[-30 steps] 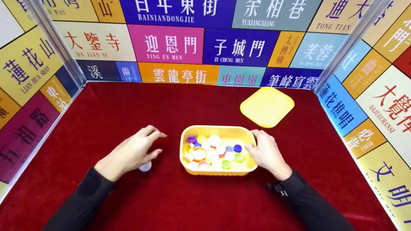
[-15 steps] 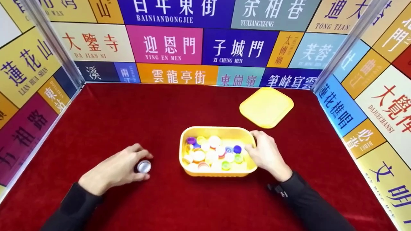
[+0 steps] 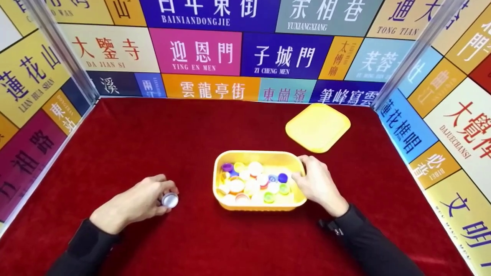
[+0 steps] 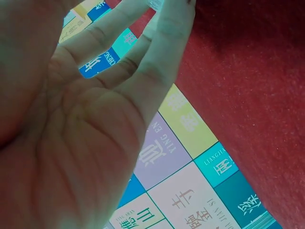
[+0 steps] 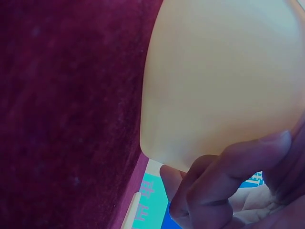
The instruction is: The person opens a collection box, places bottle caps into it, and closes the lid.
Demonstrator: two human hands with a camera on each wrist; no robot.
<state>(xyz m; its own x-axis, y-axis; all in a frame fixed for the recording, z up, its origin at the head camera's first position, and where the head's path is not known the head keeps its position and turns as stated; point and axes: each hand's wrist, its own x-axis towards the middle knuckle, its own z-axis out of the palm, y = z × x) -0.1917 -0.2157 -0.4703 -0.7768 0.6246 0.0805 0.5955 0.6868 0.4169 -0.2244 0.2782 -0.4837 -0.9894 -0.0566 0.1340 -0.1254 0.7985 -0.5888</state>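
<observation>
Between the thumb and fingers of my left hand (image 3: 138, 201) is a small round bottle cap (image 3: 170, 200), silvery white, low over the red cloth. The left wrist view shows the palm and fingers, with only a sliver of the cap at the top edge. My right hand (image 3: 320, 184) grips the right end of a yellow plastic box (image 3: 257, 207), thumb over the rim and fingers along the outer wall. Inside the box lie several loose caps (image 3: 269, 197) in white, green, purple, blue and orange. In the right wrist view, curled fingers (image 5: 214, 186) lie against the box's smooth outer wall (image 5: 219, 86).
A yellow lid (image 3: 318, 127) lies flat behind the box, toward the right. Red cloth (image 3: 172, 126) covers the table. Upright panels with coloured street-name signs (image 3: 195, 51) enclose the back and both sides, with metal posts (image 3: 61, 57) at the corners.
My left hand has moved back and left to the cap, and its fingers have closed on it. The right hand and the box have stayed in place.
</observation>
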